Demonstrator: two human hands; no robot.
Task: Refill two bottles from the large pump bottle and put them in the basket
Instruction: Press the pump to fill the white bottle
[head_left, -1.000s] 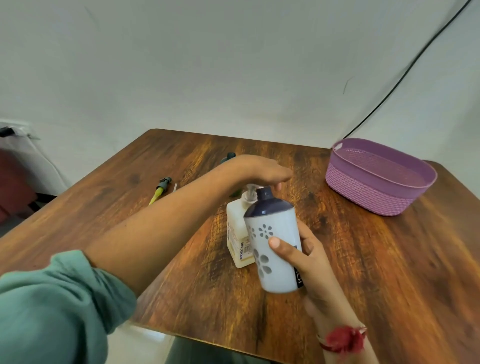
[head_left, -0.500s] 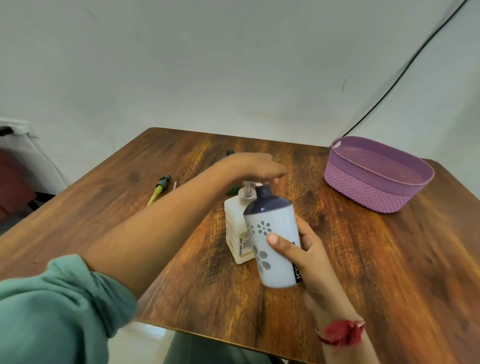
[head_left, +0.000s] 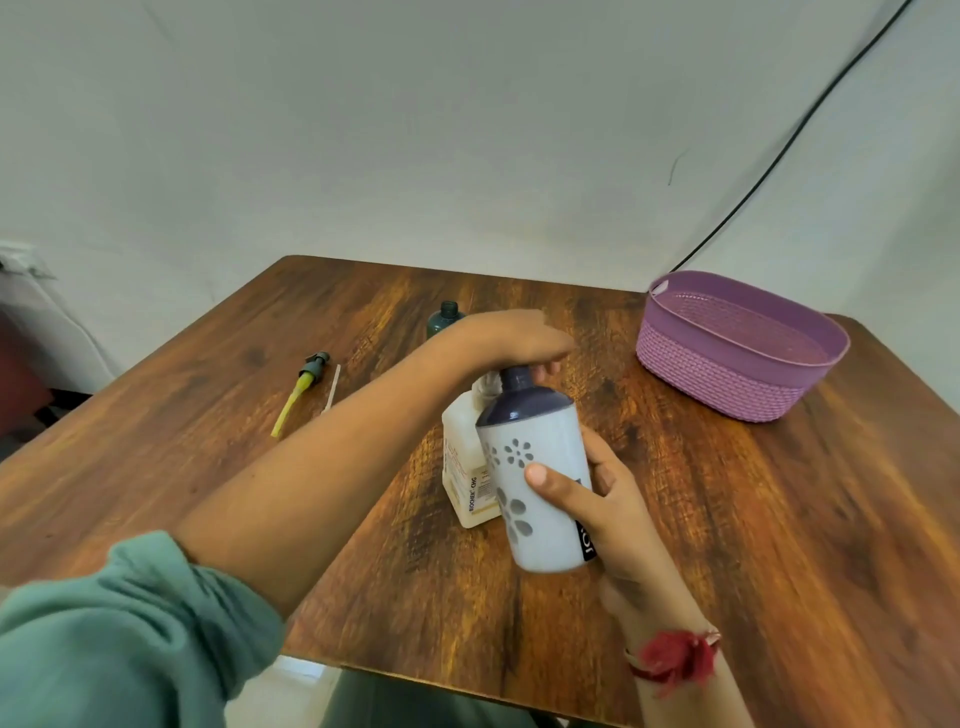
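Looks like a plain room in a home. Evidence: wood-grain desk (head_left: 779, 519) set close to bare white walls (head_left: 415, 130), and one black cable (head_left: 769, 171) running loose down the wall. A pale floor (head_left: 291, 680) shows under the near desk edge. The items are household toiletry kit: a purple woven-look plastic basket (head_left: 727, 374), a cream pump bottle (head_left: 465, 467) with a printed label, a white flowered bottle (head_left: 545, 436), a dark green bottle (head_left: 444, 317), and a loose pump head (head_left: 304, 382) with its tube.
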